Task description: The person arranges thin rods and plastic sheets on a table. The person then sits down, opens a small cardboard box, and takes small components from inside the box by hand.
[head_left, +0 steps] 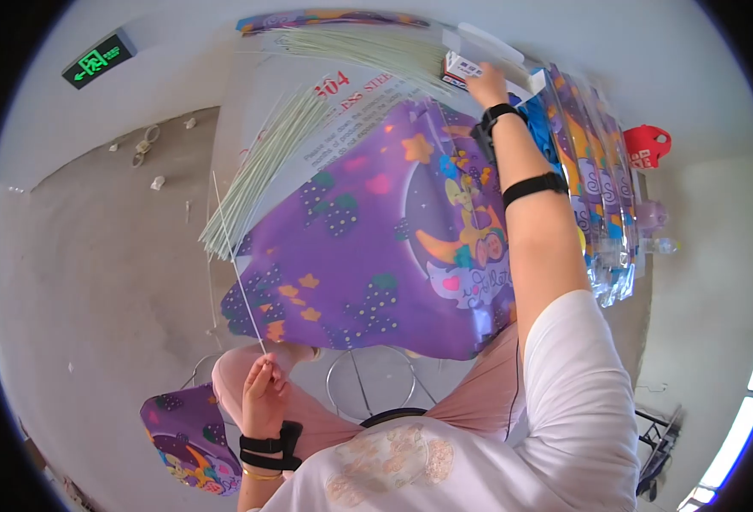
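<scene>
My left hand point(265, 386) is closed in a pinch round the lower end of a thin white rod point(245, 294), which slants up and left past the table's edge. At the far side of the table, my right hand point(488, 86) has its fingers bent against the end of a small white and red box point(456, 68). Between my hands lies a purple printed fabric sheet point(334, 256) with a moon, stars and trees, its near edge hanging over my lap. A bundle of pale thin rods point(270, 166) lies at the table's left edge.
A second bundle of rods point(368, 53) lies at the back. Several clear-wrapped printed packs point(594, 162) line the right side, beside a red bag point(647, 147). Another purple printed piece point(188, 435) is low on the left. A wire-framed stool point(369, 384) stands below the table.
</scene>
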A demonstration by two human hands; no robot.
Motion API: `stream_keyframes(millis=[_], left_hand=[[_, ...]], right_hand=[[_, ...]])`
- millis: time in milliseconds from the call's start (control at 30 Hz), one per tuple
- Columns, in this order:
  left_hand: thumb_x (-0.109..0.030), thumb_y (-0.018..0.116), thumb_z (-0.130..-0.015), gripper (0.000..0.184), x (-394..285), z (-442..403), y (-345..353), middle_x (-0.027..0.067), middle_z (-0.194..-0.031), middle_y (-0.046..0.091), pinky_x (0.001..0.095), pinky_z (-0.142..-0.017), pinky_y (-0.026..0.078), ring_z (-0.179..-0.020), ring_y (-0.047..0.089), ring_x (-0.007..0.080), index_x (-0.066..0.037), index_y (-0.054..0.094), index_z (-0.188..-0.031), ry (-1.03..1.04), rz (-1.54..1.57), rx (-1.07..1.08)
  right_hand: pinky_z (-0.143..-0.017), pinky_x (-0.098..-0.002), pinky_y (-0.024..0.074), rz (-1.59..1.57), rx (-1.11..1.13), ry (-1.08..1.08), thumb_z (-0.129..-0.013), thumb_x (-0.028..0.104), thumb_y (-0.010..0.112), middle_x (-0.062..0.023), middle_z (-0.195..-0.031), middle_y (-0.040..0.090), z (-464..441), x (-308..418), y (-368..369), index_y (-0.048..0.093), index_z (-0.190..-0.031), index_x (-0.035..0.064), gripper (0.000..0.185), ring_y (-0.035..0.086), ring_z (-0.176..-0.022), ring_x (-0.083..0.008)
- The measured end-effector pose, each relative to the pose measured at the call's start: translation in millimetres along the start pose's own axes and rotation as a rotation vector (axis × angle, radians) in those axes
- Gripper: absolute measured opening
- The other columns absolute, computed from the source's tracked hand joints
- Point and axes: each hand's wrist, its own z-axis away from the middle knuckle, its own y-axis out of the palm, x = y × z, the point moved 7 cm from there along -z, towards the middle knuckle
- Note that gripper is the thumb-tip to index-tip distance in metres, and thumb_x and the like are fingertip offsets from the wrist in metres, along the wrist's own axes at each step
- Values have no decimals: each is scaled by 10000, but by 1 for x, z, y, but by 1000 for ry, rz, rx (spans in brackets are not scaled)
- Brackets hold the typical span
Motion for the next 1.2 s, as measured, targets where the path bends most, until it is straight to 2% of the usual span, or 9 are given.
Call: stream_keyframes(millis=[100,200,267,367,567,800,967,1067,1200], left_hand=[[-116,545,-962,152,6,1,5,-6,-835,495,190,-572,383,-693,440,73,-61,568,-1102,-34,8,-6],[-122,546,-967,141,10,6,5,-13,-816,527,204,-599,376,-699,463,72,-63,599,-1084,-70,-12,-42],[-129,548,-970,136,9,6,7,-14,-809,529,206,-602,382,-696,469,70,-64,598,-1079,-53,-55,-47],[-124,550,-969,130,12,7,11,-16,-806,529,201,-602,383,-692,470,64,-62,598,-1073,-46,-91,-83],[-108,547,-969,120,22,7,26,-12,-804,538,191,-598,379,-681,472,56,-57,598,-1064,-75,-138,-40],[-114,548,-971,121,30,8,29,-9,-808,548,190,-600,388,-669,477,58,-55,598,-1063,-77,-174,-39],[-126,556,-969,126,33,6,28,-8,-809,555,193,-605,398,-675,491,59,-57,605,-1062,-83,-178,-48],[-130,556,-970,127,34,3,28,-9,-805,556,198,-607,400,-677,491,59,-59,607,-1060,-93,-188,-59],[-131,555,-971,128,32,1,28,-12,-802,554,199,-610,400,-678,488,59,-60,608,-1062,-94,-186,-71]], right_hand=[[-1084,-424,349,41,2,-53,-803,140,551,-297,-1340,458,-25,-45,-3,412,-1347,-55,595,433,-1280,-402],[-1091,-424,339,-66,170,-70,-809,126,538,-292,-1376,425,-43,-63,12,385,-1362,-81,611,381,-1320,-414],[-1084,-435,345,-199,194,-18,-806,112,536,-295,-1361,430,-40,-79,33,420,-1353,-39,579,395,-1291,-440],[-1053,-448,373,38,50,-149,-816,109,540,-291,-1286,472,-14,-74,28,534,-1270,36,460,482,-1165,-464],[-1014,-416,414,-163,21,-244,-837,45,506,-264,-1254,484,75,-70,25,561,-1200,-27,374,495,-1170,-412],[-1018,-399,413,-367,98,-237,-838,37,498,-251,-1242,525,94,-85,44,570,-1195,-30,370,515,-1159,-392],[-957,-410,447,-165,69,-153,-844,26,482,-247,-1145,601,93,-100,18,620,-1130,-24,322,540,-1143,-381],[-939,-501,431,-9,-174,-242,-792,17,518,-262,-1198,546,93,-108,18,506,-1239,-12,448,551,-1032,-441],[-931,-491,450,-188,-46,-91,-818,16,541,-260,-1231,521,85,-117,14,417,-1357,103,560,529,-1087,-455]])
